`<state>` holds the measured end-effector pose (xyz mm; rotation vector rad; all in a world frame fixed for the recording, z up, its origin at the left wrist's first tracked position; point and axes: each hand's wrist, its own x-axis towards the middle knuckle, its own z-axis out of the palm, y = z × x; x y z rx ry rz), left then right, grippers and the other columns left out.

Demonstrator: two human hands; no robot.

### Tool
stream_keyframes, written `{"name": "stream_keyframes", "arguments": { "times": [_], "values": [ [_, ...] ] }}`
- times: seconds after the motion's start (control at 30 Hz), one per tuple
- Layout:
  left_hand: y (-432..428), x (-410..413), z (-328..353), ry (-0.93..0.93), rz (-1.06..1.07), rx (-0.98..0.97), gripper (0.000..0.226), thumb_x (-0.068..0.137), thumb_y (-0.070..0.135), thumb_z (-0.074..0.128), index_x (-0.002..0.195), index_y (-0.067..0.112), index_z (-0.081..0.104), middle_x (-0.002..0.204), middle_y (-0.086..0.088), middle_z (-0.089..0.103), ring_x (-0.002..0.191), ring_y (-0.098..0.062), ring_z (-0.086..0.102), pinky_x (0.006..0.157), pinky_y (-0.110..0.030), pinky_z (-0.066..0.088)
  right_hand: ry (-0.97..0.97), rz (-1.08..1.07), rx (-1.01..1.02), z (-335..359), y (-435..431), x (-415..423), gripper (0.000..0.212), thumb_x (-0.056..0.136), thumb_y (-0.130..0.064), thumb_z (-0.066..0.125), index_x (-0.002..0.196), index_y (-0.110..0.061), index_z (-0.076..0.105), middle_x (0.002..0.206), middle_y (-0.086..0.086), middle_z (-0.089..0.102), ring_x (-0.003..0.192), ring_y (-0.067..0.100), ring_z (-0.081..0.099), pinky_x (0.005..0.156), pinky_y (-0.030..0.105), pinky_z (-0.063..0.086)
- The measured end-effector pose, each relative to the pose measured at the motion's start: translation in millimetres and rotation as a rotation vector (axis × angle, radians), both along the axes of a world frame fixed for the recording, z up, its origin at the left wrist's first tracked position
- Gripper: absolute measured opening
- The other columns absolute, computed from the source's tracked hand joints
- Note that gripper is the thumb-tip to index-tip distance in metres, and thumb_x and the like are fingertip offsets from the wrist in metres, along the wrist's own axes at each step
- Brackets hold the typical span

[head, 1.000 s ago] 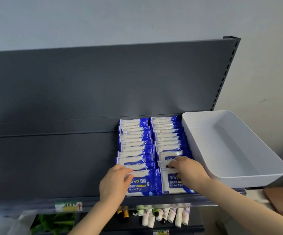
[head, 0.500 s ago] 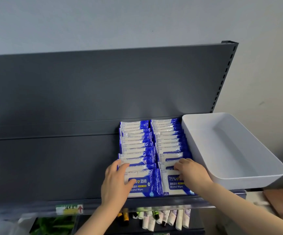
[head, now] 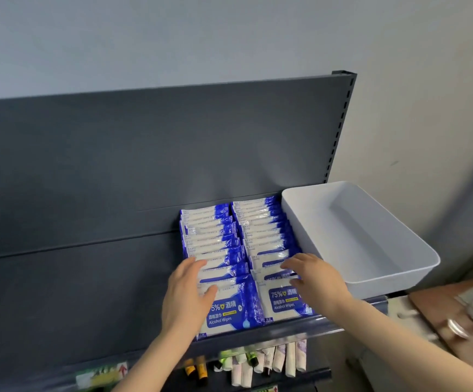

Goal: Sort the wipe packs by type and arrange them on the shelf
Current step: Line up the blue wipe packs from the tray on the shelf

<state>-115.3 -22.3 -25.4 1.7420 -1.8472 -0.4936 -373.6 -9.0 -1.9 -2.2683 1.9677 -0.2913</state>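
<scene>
Our spread left hand (head: 190,290) is pressing the left pack row (head: 215,239), flat right hand (head: 318,278) the right pack row (head: 260,222), both running away from us.

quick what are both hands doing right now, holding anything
Left hand: open, fingers flat on the left row of wipe packs.
Right hand: open, fingers resting on the right row of wipe packs.
</scene>
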Motion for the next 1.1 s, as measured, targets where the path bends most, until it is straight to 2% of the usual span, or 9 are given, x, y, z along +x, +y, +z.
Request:
{"name": "stream_keyframes", "arguments": {
  "times": [0.13,0.27,0.37,0.5,0.7,0.77,0.87,1.0,1.1],
  "values": [
    [-16,-39,29,0.102,-0.118,-0.050,0.049,0.088,0.028,0.066,0.133,0.030,0.049,0.143,0.012,0.041,0.129,-0.008,0.042,0.100,-0.028,0.040,-0.164,-0.089,-0.119,33,5,-18,0.029,0.091,-0.021,0.055,0.119,-0.027,0.060,0.117,-0.011,0.060,0.105,0.013,0.056,0.081,0.024,0.046],
    [-31,-94,52,0.206,-0.188,-0.025,0.048,0.086,0.027,0.066,0.131,0.031,0.051,0.134,0.013,0.052,0.120,-0.008,0.051,0.099,-0.035,0.048,-0.251,-0.203,-0.224,54,-1,-69,0.028,0.086,-0.013,0.062,0.112,-0.024,0.064,0.108,-0.009,0.066,0.097,0.014,0.061,0.083,0.029,0.049],
    [-42,-136,63,0.281,-0.191,0.001,0.047,0.085,0.024,0.066,0.130,0.027,0.054,0.131,0.009,0.057,0.118,-0.008,0.054,0.098,-0.037,0.048,-0.258,-0.264,-0.234,61,-8,-115,0.031,0.086,-0.012,0.063,0.115,-0.022,0.063,0.111,-0.006,0.066,0.100,0.015,0.061,0.085,0.029,0.048],
    [-42,-191,66,0.311,-0.157,0.078,0.058,0.086,0.025,0.065,0.140,0.020,0.044,0.141,0.003,0.050,0.126,-0.013,0.049,0.104,-0.036,0.043,-0.249,-0.349,-0.193,58,-13,-169,0.037,0.087,-0.015,0.060,0.124,-0.022,0.059,0.123,-0.005,0.062,0.111,0.018,0.058,0.088,0.031,0.046],
    [-41,-244,43,0.322,-0.013,0.183,0.073,0.085,0.024,0.065,0.148,0.016,0.029,0.146,-0.005,0.044,0.129,-0.023,0.047,0.103,-0.040,0.043,-0.240,-0.380,-0.121,40,-17,-231,0.043,0.089,-0.017,0.057,0.132,-0.023,0.052,0.133,-0.003,0.053,0.117,0.021,0.052,0.080,0.030,0.043],
    [-41,-255,39,0.355,0.044,0.222,0.070,0.088,0.020,0.062,0.148,0.013,0.027,0.145,-0.005,0.044,0.127,-0.023,0.048,0.097,-0.035,0.044,-0.257,-0.389,-0.083,33,-19,-246,0.047,0.089,-0.015,0.055,0.135,-0.022,0.048,0.135,-0.001,0.052,0.120,0.022,0.051,0.079,0.029,0.041],
    [-37,-269,31,0.307,0.091,0.225,0.047,0.090,0.008,0.054,0.135,0.015,0.043,0.129,-0.002,0.056,0.107,-0.020,0.056,0.083,-0.032,0.047,-0.337,-0.387,0.000,25,-22,-259,0.046,0.087,-0.011,0.054,0.132,-0.018,0.048,0.122,0.005,0.060,0.107,0.027,0.057,0.076,0.034,0.048],
    [-33,-278,16,0.263,0.164,0.169,0.055,0.088,-0.004,0.042,0.134,0.025,0.045,0.122,0.004,0.060,0.100,-0.016,0.057,0.081,-0.031,0.049,-0.435,-0.359,0.067,9,-25,-265,0.050,0.084,-0.001,0.045,0.130,-0.020,0.048,0.098,0.003,0.061,0.082,0.026,0.053,0.060,0.032,0.042],
    [-31,-282,16,0.275,0.201,0.167,0.051,0.090,-0.006,0.039,0.132,0.020,0.050,0.121,0.001,0.060,0.096,-0.013,0.053,0.076,-0.027,0.044,-0.500,-0.401,0.067,0,-27,-268,0.057,0.078,0.004,0.037,0.127,-0.022,0.051,0.093,0.003,0.060,0.080,0.028,0.053,0.058,0.031,0.043]
  ]
}}
